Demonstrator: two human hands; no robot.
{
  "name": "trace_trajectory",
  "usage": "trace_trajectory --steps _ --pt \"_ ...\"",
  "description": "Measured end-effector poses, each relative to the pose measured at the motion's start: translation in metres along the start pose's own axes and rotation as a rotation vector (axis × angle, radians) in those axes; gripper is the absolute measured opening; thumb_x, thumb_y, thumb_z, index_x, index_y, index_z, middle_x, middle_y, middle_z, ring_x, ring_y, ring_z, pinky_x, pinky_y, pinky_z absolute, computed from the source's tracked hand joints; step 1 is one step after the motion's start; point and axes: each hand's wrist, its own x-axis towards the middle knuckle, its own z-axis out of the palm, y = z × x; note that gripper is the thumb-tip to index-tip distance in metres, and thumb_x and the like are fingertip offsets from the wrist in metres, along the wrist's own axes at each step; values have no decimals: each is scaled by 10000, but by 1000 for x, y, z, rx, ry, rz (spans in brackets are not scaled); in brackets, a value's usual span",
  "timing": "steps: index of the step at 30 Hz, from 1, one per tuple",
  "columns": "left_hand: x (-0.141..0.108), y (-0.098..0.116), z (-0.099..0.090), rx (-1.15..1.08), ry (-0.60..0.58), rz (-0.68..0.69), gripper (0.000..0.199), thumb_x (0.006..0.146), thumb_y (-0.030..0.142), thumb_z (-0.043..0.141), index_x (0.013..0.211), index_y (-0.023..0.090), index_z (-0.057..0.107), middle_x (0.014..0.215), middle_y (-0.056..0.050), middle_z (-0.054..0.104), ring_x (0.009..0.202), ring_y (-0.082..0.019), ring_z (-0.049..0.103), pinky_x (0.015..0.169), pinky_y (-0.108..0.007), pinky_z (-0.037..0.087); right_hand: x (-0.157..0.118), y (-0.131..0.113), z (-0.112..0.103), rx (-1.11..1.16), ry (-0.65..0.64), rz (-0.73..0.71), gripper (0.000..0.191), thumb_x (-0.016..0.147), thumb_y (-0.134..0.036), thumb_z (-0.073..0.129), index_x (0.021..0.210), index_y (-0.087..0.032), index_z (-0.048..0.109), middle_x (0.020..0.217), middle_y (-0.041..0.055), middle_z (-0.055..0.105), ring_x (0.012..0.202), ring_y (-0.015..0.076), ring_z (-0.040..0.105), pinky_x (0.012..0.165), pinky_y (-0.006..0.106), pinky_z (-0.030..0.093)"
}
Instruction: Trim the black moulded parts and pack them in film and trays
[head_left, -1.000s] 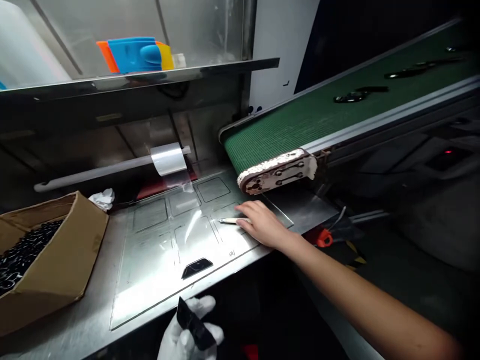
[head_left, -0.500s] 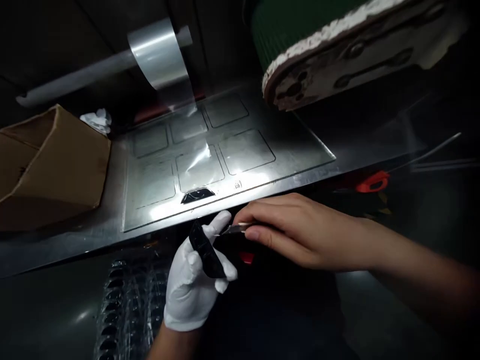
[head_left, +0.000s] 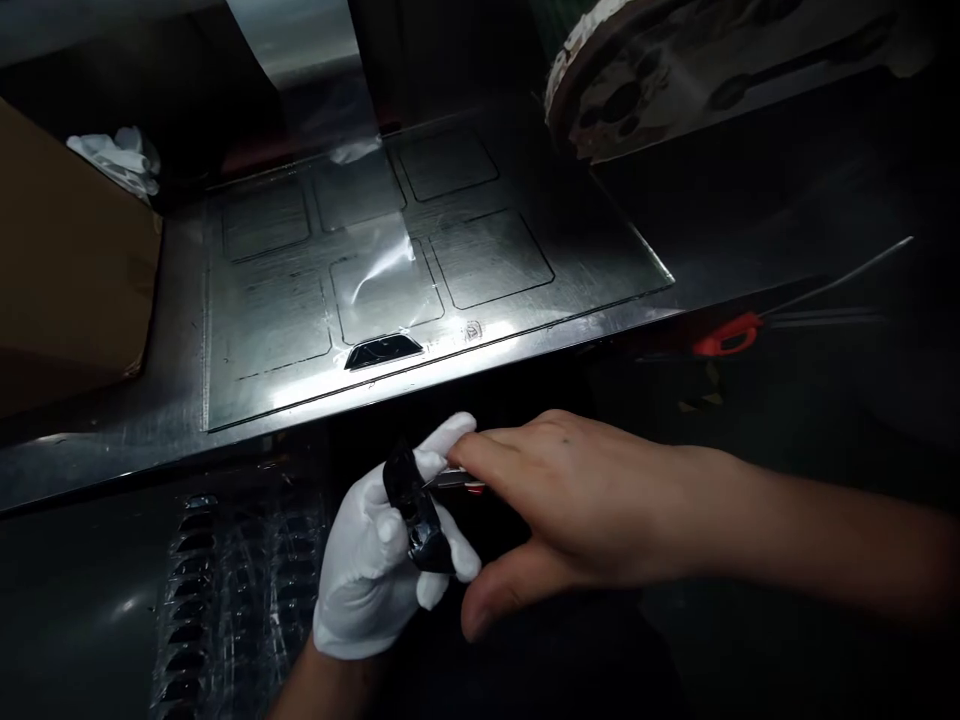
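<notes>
Gloved left hand (head_left: 364, 575) pinching a black part (head_left: 412, 500) just off the front edge of the surface (head_left: 180, 330)

The left grip is clasping the black part between thumb and fingers, leaving little room around it. The part is hanging in the air on the near side of the front edge, leaning with its upper end to the left. The bare right hand (head_left: 570, 500) is reaching in from the right, its fingertips meeting or overlapping the gloved fingers. The thumb of the right grip is standing well apart from its fingers. A slim tool (head_left: 454, 479) is showing under those fingers, pointing toward the black part; how firmly the right grip is holding it, I cannot tell.

On the surface, a clear sheet (head_left: 585, 260) is lying over dark rectangular outlines. Along its front edge a black piece (head_left: 384, 351) is resting flat. A strip of film (head_left: 307, 40) is hanging over the back edge. A cardboard box (head_left: 67, 260) is standing toward the left end, with a crumpled white wad (head_left: 120, 160) lying behind it. Below the front edge, toward the left, clear trays (head_left: 236, 560) are holding rows of dark pieces. A red handle (head_left: 731, 335) is jutting out near the front edge, toward the right.
</notes>
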Motion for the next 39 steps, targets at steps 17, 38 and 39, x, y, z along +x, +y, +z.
trace_trajectory --steps 17,38,39 --pt "-1 5 -10 -18 -84 -50 416 898 525 708 1225 270 732 694 -46 719 378 -26 314 350 -163 211 8 -8 16 -155 11 42 602 765 -791 712 831 -236 487 637 -32 620 453 148 557 424 284 306" --pt "-4 -3 -13 5 -48 -52 495 946 524 638 1340 227 674 707 -53 711 380 -10 322 347 -138 214 3 -8 21 -317 -82 105 652 870 -853 469 877 -203 519 725 -27 678 556 191 651 482 287 253" --pt "-3 -3 -12 9 -40 -57 497 937 528 649 1330 226 683 710 -50 708 373 -8 316 339 -139 206 3 -8 22 -319 -80 105 650 872 -850 471 878 -202 521 729 -26 680 558 191 653 480 288 248"
